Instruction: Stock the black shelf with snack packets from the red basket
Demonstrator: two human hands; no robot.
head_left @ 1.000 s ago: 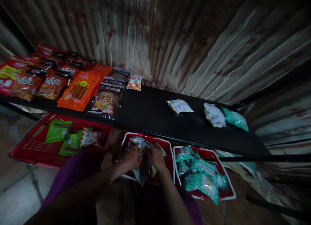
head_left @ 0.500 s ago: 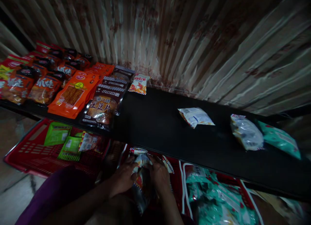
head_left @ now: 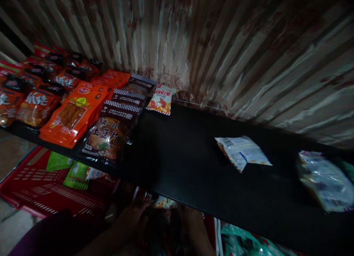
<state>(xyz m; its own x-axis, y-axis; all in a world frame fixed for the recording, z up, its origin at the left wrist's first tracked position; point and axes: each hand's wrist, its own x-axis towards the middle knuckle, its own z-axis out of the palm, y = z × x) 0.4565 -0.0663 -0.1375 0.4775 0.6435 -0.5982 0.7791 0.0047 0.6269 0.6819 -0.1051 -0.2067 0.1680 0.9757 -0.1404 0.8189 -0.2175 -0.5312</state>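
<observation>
At the bottom, below the front edge of the black shelf (head_left: 177, 156), my left hand (head_left: 135, 213) and my right hand (head_left: 190, 219) are closed on either side of a shiny snack bag (head_left: 165, 202) inside a red basket. Deep shadow hides most of the fingers and the lower part of the bag. On the shelf above, a white and orange snack bag with red lettering (head_left: 162, 100) leans by the back wall. A white snack bag (head_left: 242, 150) lies flat, back side up, and another pale bag (head_left: 325, 180) rests farther right.
Dark brown potato-slice packets (head_left: 110, 129), orange packets (head_left: 73, 116) and black-orange bags (head_left: 37, 105) line the shelf's left. Underneath stand a red basket (head_left: 38, 175) with green packets (head_left: 77, 175) and another with teal bags (head_left: 249, 241). A pleated curtain (head_left: 193, 46) hangs behind.
The view has shifted closer to the shelf, so the shelf items at right appear farther right. My hands and the bag between them now sit lower in view, partly behind the shelf edge.
</observation>
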